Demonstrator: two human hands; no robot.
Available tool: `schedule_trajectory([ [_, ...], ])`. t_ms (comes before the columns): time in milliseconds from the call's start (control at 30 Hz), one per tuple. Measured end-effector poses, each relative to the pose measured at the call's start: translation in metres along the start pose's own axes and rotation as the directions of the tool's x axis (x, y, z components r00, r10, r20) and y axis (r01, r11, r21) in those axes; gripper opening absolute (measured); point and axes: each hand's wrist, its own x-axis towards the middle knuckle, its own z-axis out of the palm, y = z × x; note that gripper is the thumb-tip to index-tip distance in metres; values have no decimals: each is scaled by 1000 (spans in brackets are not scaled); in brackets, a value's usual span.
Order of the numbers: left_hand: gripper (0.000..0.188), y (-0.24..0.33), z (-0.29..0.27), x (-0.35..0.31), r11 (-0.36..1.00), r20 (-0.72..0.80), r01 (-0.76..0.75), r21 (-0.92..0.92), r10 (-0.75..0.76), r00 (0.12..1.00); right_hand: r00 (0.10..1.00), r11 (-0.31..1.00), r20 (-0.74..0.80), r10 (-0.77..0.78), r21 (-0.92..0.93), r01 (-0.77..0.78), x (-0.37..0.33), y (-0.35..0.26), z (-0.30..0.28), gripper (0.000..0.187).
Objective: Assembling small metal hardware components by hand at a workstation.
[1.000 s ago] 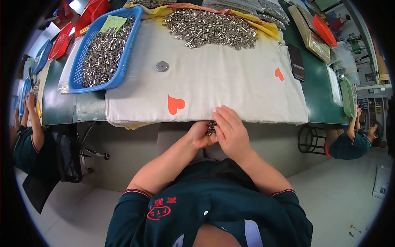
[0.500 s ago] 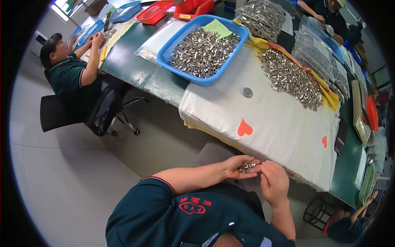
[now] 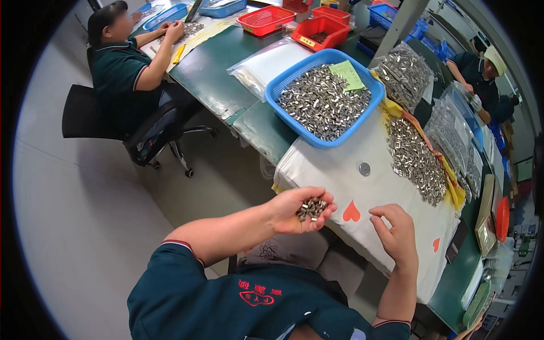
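My left hand point(image 3: 300, 211) is cupped palm up above the near edge of the white cloth, its fingers curled round a small heap of short metal cylinders point(image 3: 311, 209). To its right, my right hand point(image 3: 394, 229) hovers over the cloth with thumb and forefinger tips nearly together; anything between them is too small to make out. A grey metal disc point(image 3: 364, 169) lies on the white cloth point(image 3: 323, 173) beyond my hands. Past it stands a blue basket point(image 3: 272, 96) full of similar metal cylinders point(image 3: 323, 102), with a green paper slip point(image 3: 348, 75) on top.
More loose cylinders point(image 3: 416, 161) spread along a yellow cloth point(image 3: 455, 192) at right, beside filled plastic bags point(image 3: 405, 76). Red trays point(image 3: 265, 21) stand on the green table point(image 3: 212, 65). One person point(image 3: 122, 62) works at far left, another point(image 3: 479, 76) at far right.
My hands have moved apart: the left has risen to the left with its cylinders, the right away from it over the cloth. The whole view has shifted.
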Motion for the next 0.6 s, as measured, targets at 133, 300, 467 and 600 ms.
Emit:
schedule_trajectory([
  [133,24,68,64,9,938,41,-269,219,267,963,998,1000,-67,20,25,-18,10,17,12,9],
  [300,22,151,91,39,590,118,-501,633,566,816,969,1000,-247,20,-6,-23,20,49,16,9],
  [467,13,179,62,54,-832,460,304,464,519,721,929,993,-365,-57,-119,14,31,72,17,9],
  [600,14,185,53,61,-875,474,327,357,471,744,917,998,-398,-12,-68,-16,35,95,13,10],
])
